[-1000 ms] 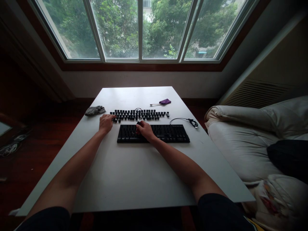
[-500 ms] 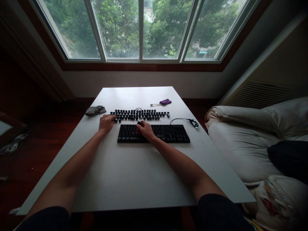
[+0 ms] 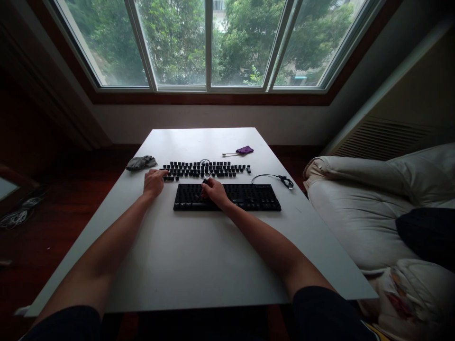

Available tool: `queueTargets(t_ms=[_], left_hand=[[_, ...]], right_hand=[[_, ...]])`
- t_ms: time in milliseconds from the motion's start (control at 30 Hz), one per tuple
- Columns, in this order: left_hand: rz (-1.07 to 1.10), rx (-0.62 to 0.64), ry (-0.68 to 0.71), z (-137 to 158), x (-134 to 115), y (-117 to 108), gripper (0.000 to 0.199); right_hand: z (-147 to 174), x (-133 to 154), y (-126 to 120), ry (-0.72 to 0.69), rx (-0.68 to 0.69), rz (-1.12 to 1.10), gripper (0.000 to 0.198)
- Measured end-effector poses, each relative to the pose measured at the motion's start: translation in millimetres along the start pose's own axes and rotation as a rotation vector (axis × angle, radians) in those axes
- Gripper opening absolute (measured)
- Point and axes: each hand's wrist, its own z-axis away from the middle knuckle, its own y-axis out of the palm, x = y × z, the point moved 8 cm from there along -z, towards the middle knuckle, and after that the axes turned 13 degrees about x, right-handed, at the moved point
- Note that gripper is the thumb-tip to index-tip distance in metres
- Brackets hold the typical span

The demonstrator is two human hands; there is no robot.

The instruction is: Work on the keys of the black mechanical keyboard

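Observation:
A black keyboard (image 3: 254,198) lies across the middle of the white table. My right hand (image 3: 215,192) rests over its left half, fingers pinched on a small black piece (image 3: 205,181) that looks like a keycap. Behind the keyboard, loose black keycaps (image 3: 222,169) stand in several rows. Thin wire (image 3: 204,161) shows among them, its full shape hidden. At the left end of these rows is my left hand (image 3: 154,182), fingers stretched out and touching or close to the end keycaps. Nothing is visibly held in it.
A grey cloth (image 3: 141,163) sits at the table's left edge. Farther back lies a purple pouch (image 3: 244,150) with a thin stick (image 3: 229,155) beside it. The keyboard's cable (image 3: 286,183) is bundled near the right edge. A pale sofa (image 3: 355,222) stands right of the table (image 3: 199,265).
My left hand has shifted slightly left and back, uncovering keycaps at the end of the front row. My right hand stays nearly still over the keyboard.

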Motion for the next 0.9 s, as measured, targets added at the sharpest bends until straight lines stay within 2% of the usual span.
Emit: queueTargets(t_ms=[300,467,900], left_hand=[[-0.015,0.017,-0.006,3,4,1,0.044],[-0.009,-0.028,-0.015,5,11,-4,0.046],[-0.009,-0.131,-0.222,18,40,1,0.033]], right_hand=[[-1,-2,0,-0.026,0.006,-0.001,0.017],[-1,-3,0,-0.015,0.009,-0.011,0.017],[-3,-4,0,0.005,-0.003,-0.028,0.018]])
